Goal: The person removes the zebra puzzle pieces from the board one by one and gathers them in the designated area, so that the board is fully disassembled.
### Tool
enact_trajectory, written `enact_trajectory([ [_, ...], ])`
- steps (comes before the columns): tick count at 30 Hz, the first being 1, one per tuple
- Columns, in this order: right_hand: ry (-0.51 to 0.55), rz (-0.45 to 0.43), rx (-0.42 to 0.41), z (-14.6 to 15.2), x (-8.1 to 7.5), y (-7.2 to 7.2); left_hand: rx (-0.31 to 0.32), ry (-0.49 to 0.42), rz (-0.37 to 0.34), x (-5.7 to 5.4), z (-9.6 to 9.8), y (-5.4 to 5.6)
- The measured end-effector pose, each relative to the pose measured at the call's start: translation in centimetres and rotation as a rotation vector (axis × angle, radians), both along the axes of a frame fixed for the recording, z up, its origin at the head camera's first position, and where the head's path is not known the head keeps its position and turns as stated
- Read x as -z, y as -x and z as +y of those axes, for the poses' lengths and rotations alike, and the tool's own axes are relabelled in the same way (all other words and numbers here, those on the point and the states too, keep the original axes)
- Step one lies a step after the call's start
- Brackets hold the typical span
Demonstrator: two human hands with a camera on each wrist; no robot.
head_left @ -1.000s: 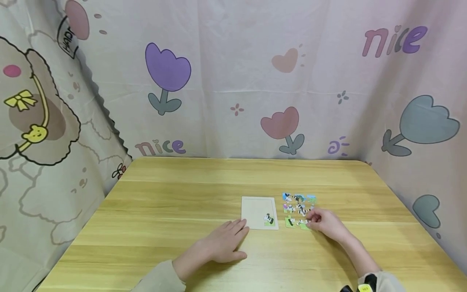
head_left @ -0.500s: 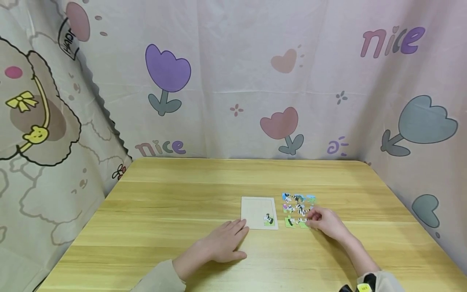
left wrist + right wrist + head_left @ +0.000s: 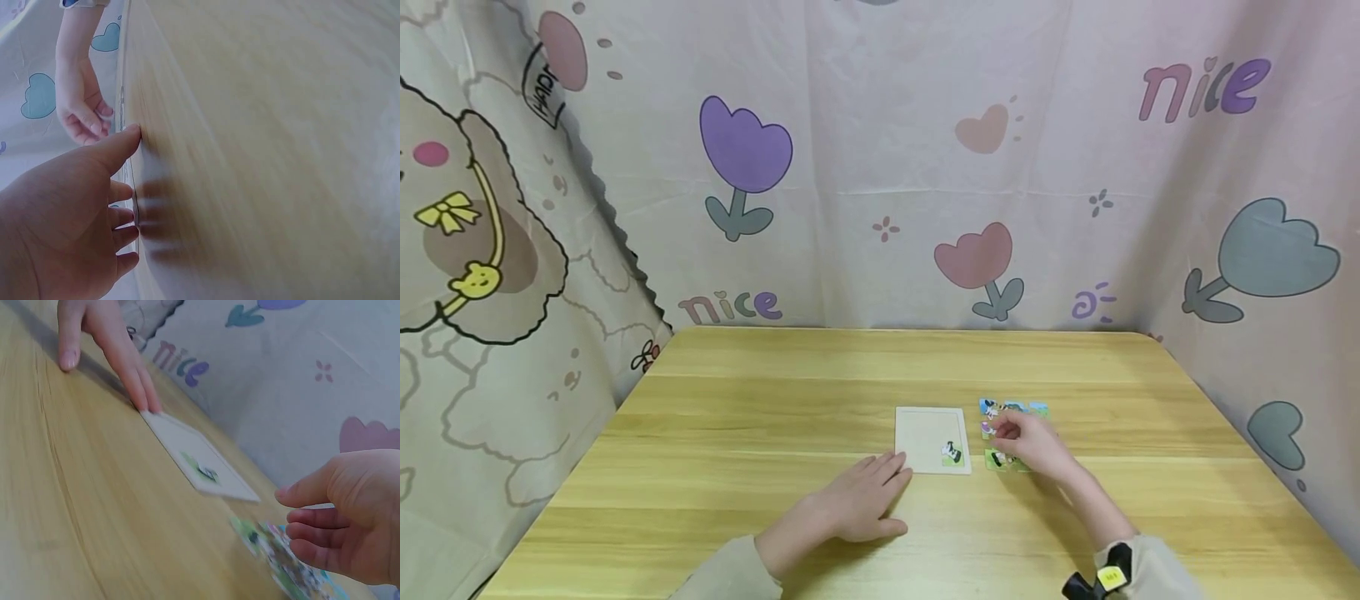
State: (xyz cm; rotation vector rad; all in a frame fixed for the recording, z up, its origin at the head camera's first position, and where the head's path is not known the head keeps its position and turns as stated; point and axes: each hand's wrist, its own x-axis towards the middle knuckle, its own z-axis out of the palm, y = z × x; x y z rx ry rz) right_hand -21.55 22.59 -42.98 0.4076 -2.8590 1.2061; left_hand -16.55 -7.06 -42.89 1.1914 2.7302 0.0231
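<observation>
My left hand (image 3: 867, 497) lies on the table with its fingers straight, fingertips at the near left corner of a pale puzzle board (image 3: 925, 437). In that board's near right corner sits one puzzle piece (image 3: 952, 452) with a black-and-white animal on green. Above the loose puzzle pieces (image 3: 991, 408), right of the board, hovers my right hand (image 3: 1033, 442). In the right wrist view the right hand (image 3: 362, 515) has its thumb apart from its loosely bent fingers, and nothing shows between them. It hides several of the pieces in the head view.
The wooden table (image 3: 760, 400) spreads around the board on all sides. Behind it hangs a patterned curtain (image 3: 865, 125), and another curtain (image 3: 467, 400) runs along the left. A black strap (image 3: 1108, 573) with a yellow tag is around my right wrist.
My right hand has lifted from the near right piece and moved left over the loose pieces. My left hand has stayed in place at the board's corner.
</observation>
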Motion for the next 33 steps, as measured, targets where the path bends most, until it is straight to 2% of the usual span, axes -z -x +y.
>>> enact_trajectory([
  [10,0.082,-0.078,-0.129,-3.4,-0.1,0.7,-0.002,0.0,0.002,0.1,0.0,0.0],
  [17,0.021,-0.08,-0.163,-4.8,0.6,0.7,-0.004,0.002,-0.001,0.1,0.1,0.0],
  [27,-0.143,-0.064,-0.193,-5.5,0.2,0.6,-0.001,0.014,0.013,0.4,0.1,0.2],
  [33,-0.168,-0.095,-0.204,-5.7,0.1,0.8,0.008,0.009,0.021,0.4,0.1,0.2],
])
